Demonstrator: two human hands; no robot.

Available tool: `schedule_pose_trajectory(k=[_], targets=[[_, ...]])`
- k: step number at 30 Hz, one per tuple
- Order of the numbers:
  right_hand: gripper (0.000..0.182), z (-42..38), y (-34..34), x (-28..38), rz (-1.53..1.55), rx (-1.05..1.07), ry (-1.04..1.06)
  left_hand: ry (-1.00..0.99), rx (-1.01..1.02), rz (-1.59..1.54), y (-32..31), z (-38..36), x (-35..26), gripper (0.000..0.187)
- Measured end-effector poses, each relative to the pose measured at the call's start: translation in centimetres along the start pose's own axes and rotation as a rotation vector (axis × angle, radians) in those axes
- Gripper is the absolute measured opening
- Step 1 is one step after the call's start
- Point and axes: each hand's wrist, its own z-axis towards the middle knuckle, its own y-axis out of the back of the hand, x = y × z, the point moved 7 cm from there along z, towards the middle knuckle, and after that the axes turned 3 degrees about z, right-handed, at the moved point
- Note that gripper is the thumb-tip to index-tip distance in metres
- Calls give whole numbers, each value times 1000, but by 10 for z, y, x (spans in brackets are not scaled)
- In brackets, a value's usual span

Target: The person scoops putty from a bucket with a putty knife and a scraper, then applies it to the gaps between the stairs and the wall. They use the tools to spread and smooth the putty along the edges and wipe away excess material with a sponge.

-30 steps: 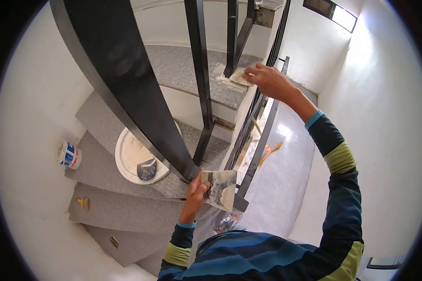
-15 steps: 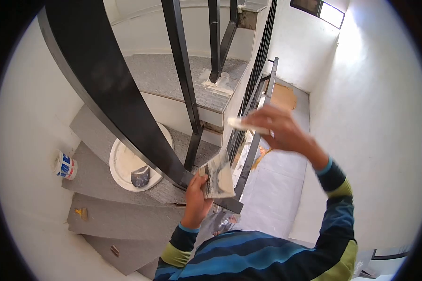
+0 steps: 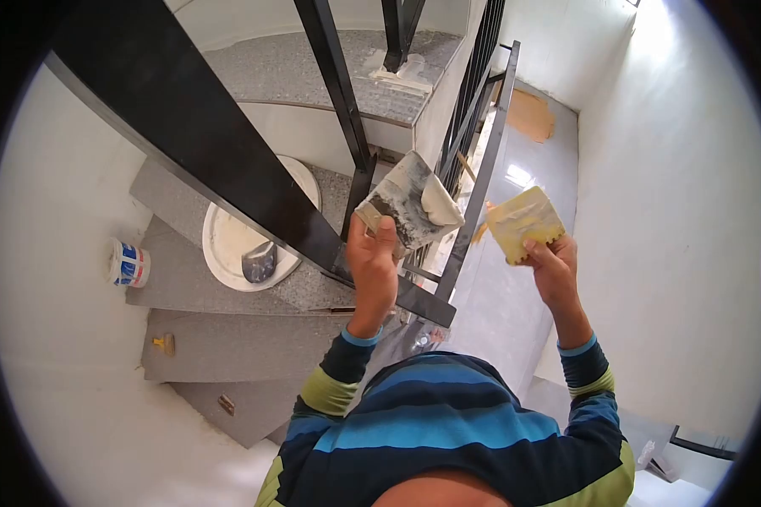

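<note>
My left hand [image 3: 374, 275] grips a square, putty-smeared plate [image 3: 397, 188] by its lower left edge, thumb on top. A lump of off-white putty [image 3: 438, 207] sits on the plate's right side. In my right hand [image 3: 555, 269] is a yellow spreader [image 3: 526, 218] with a toothed lower edge, pinched between thumb and fingers. The two tools are apart, the spreader to the right of the plate. Beyond the railing on the left, a round white tub [image 3: 214, 249] holds pale material and a dark curved piece [image 3: 260, 263].
A black metal handrail [image 3: 203, 127] runs diagonally on the left, its post [image 3: 334, 84] close to my left hand. Grey stair treads [image 3: 228, 342] carry a small labelled bucket [image 3: 129, 264] and a yellow-handled brush [image 3: 164, 343]. A lower railing [image 3: 482, 182] stands between my hands.
My right hand has come down and slightly right, turning the spreader's flat face into view. My left hand has risen with the plate, where a putty lump now shows. The view has shifted.
</note>
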Motion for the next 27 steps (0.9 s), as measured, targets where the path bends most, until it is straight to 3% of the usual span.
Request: schedule_pose_trajectory(k=[1, 2, 6, 11, 12, 13, 15, 16, 19, 21, 23, 25, 27], targets=[[31, -1, -8, -4, 258, 22, -67, -1, 7, 7, -1, 0, 3, 29], [34, -3, -15, -9, 299, 59, -122, -36, -1, 74, 1, -2, 6, 29], [32, -4, -39, -16, 431, 179, -228, -138, -7, 240, 6, -6, 12, 30], [32, -2, -50, -24, 427, 160, -323, -290, -17, 324, -7, -23, -8, 30], [31, 0, -52, -28, 477, 171, -349, -328, 7, 547, -9, -31, -10, 29], [32, 3, -53, -35, 471, 192, -392, -382, 35, 767, -13, -34, -13, 28], [32, 6, -61, -27, 548, 183, -406, -670, 240, 917, -29, -36, -25, 28], [33, 8, -62, -28, 543, 205, -415, -710, 264, 911, -30, -34, -28, 28], [32, 11, -66, -23, 554, 210, -418, -684, 367, 1043, -30, -33, -28, 32], [32, 14, -70, -13, 582, 290, -346, -542, 339, 1076, -21, -24, -29, 31], [32, 19, -68, 3, 569, 304, -282, -606, 377, 1097, -9, -20, -20, 24], [34, 32, -64, 36, 456, 326, -11, -23, 173, 591, 38, -9, 14, 19], [35, 43, -57, 47, 418, 305, 35, -17, 153, 469, 55, -3, 22, 20]])
